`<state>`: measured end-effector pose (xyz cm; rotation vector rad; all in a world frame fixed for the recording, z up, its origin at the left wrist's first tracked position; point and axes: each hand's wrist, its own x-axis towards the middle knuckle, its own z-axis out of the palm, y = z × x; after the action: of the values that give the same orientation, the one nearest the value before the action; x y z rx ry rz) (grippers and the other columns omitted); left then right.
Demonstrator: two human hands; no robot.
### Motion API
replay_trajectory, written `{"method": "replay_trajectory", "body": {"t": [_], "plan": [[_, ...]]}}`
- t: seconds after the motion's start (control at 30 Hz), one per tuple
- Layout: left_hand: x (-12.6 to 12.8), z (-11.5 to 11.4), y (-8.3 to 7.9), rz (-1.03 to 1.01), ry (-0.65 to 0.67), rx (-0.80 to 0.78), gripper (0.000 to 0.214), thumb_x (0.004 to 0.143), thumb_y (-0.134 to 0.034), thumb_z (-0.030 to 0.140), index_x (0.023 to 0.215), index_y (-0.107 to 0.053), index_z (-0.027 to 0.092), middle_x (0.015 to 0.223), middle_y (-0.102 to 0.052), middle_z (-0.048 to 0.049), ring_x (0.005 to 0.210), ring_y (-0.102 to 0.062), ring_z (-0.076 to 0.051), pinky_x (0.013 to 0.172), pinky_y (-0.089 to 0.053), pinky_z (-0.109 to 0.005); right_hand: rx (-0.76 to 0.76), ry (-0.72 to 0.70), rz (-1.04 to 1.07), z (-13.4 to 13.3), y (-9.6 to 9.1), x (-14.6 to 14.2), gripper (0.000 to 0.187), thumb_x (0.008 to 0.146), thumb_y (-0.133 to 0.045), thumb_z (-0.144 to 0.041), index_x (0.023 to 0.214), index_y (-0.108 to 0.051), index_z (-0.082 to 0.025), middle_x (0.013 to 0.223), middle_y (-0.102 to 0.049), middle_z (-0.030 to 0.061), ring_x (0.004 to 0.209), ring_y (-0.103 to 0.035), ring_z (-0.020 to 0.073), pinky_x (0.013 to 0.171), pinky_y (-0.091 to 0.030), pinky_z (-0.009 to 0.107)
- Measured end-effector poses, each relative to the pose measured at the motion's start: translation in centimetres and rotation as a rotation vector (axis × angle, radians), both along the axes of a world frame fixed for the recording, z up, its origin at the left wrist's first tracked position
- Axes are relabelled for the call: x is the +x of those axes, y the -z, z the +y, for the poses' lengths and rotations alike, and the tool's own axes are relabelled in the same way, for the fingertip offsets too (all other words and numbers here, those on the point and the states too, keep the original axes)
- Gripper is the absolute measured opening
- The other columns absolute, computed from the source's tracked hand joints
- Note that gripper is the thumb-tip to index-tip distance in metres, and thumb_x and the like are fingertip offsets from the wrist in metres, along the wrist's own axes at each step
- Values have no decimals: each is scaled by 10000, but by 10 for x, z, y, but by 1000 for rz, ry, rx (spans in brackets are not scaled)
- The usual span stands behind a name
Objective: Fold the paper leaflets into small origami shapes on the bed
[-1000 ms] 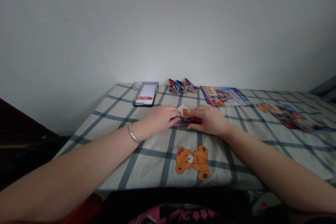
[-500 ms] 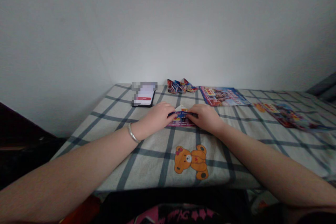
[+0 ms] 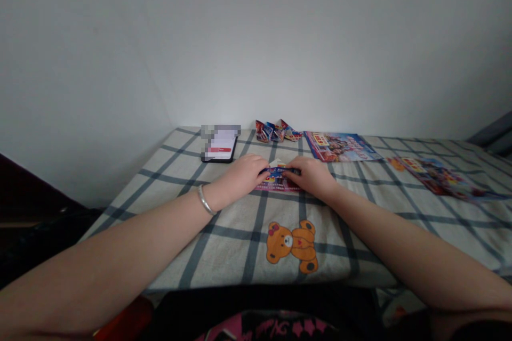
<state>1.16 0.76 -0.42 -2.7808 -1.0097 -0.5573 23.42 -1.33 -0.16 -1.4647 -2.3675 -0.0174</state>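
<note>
Between my two hands lies a small folded piece of printed paper, coloured pink, blue and yellow, with a pale corner standing up at its far side. My left hand, a silver bangle on its wrist, pinches the left end of the paper's blue fold. At the right end, my right hand pinches the same fold between thumb and fingers. Both hands rest low over the checked tablecloth. The fingers cover the paper's outer ends.
A phone lies at the back left with its screen lit. Folded paper shapes stand by the wall. Two printed flyers, a nearer one and a farther one, lie to the right. A bear picture decorates the cloth in front.
Both hands keep hold of the paper and have shifted only slightly. The blue fold sits a little higher, and more of the printed layer below it shows.
</note>
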Motion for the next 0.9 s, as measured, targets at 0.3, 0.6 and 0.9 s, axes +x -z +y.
{"method": "replay_trajectory", "body": {"t": [0.3, 0.6, 0.9], "plan": [[-1, 4, 4, -65, 14, -33, 143, 943, -552, 242, 985, -644, 141, 933, -667, -71, 929, -605, -210, 856, -474, -345, -6, 11, 28, 4, 3, 2, 187, 896, -626, -358, 965, -722, -213, 968, -713, 54, 891, -655, 203, 773, -476, 291], [-3, 9, 11, -85, 115, 11, 280, 940, -531, 177, 1204, -618, 206, 1165, -617, -75, 1062, -577, -206, 956, -472, -374, 1, 5, 105, 6, 6, 4, 143, 867, -663, -323, 915, -701, -194, 963, -685, 60, 911, -634, 213, 811, -478, 312], [-3, 8, 8, 34, 227, 136, 238, 940, -502, 116, 1085, -680, 181, 1160, -637, -68, 1138, -518, -218, 1004, -449, -378, -5, -3, 120, 14, 9, 9, 87, 854, -678, -278, 879, -699, -197, 936, -703, 56, 904, -632, 209, 825, -474, 318]]}}
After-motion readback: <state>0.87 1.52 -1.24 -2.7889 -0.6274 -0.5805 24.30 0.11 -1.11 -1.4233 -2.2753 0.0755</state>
